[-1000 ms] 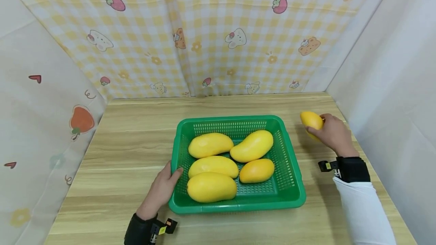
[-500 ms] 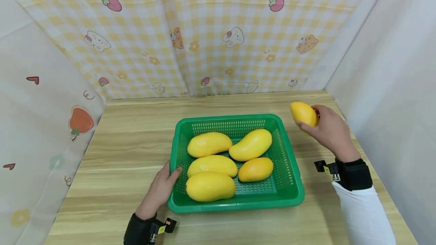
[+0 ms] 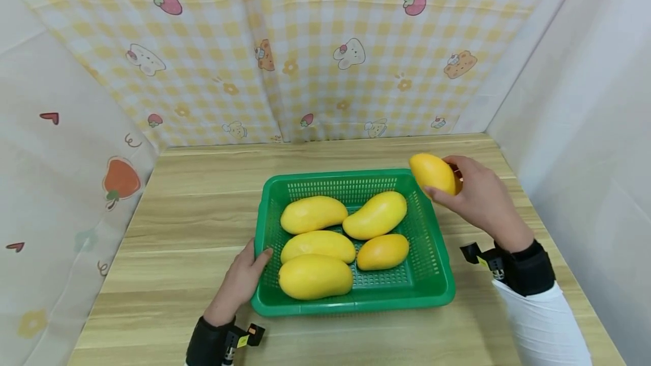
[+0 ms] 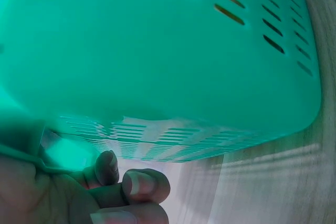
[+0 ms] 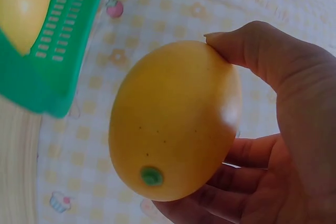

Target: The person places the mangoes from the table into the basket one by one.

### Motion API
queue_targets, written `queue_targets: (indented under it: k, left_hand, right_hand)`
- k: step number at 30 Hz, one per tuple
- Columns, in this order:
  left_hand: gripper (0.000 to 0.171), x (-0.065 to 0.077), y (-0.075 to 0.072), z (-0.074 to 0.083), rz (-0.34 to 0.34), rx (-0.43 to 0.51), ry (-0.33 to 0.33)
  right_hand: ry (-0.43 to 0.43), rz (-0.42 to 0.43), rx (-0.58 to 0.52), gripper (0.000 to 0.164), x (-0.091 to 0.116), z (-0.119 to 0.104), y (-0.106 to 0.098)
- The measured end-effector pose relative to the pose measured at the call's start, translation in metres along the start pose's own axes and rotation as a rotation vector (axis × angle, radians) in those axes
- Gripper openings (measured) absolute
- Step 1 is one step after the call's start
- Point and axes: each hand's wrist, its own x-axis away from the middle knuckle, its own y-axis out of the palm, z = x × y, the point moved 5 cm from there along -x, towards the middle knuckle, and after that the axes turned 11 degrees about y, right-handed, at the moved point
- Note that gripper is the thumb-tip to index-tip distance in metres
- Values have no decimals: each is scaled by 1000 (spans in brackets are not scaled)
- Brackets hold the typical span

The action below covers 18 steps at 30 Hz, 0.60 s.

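A green plastic basket [image 3: 356, 308] stands mid-table, with several yellow mangoes [image 3: 315, 277] lying in it. My left hand [image 3: 240, 277] grips the basket's left rim, its thumb over the top. The left wrist view shows its fingers [image 4: 142, 182] curled under the rim, beside the slotted green wall [image 4: 131, 51]. Up at the basket's back right corner, my right hand [image 3: 480, 196] holds a mango [image 3: 433, 174] between thumb and fingers. Seen from the right wrist, that mango [image 5: 173, 119] shows a green stem spot, and the basket's corner [image 5: 58, 93] lies to its left.
The basket rests on a light wood-grain table [image 3: 193, 202]. Behind it hangs a yellow checked cloth [image 3: 305, 89]. White cloth walls [image 3: 585, 129] close off the left and right sides.
My right hand has lifted the mango from the table's right side and carried it left, to the basket's back right corner. The left hand keeps its hold on the rim.
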Motion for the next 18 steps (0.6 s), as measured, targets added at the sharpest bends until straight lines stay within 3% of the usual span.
queue_targets:
  k: [10, 18]
  left_hand:
    - [37, 0, -1, -2, -4, 3, -1]
    - [35, -1, 0, -3, 0, 8, 2]
  right_hand:
    - [-97, -146, -2, 66, 1, -23, 20]
    - [-163, -226, 95, 62, 11, -43, 34]
